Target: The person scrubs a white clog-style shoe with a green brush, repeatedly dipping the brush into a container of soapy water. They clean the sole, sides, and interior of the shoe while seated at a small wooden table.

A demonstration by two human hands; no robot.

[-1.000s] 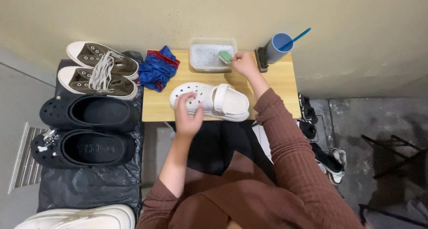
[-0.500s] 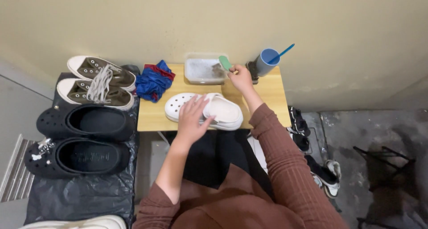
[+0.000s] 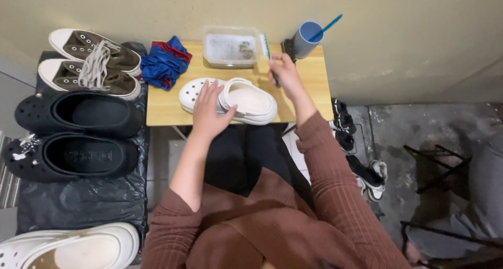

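We steady the white clog [image 3: 230,99] at frame centre, left hand [image 3: 209,111] spread flat on it; right hand [image 3: 283,72] clamps a green brush [image 3: 265,45] just lifted clear of the soapy tub [image 3: 230,49] — scrubbing seemingly yet to start.

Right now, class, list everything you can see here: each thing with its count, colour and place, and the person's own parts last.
Table: one, light wood, against the wall.
Clog: one, white, on the table.
Tub: one, clear, at the table's back edge.
Cup: one, blue, back right corner, blue stick inside.
Cloth: one, blue and red, table's left end.
Sneakers: two, brown, floor left.
Black clogs: two, floor left.
Left hand: resting on the clog.
Right hand: holding a brush beside the tub.
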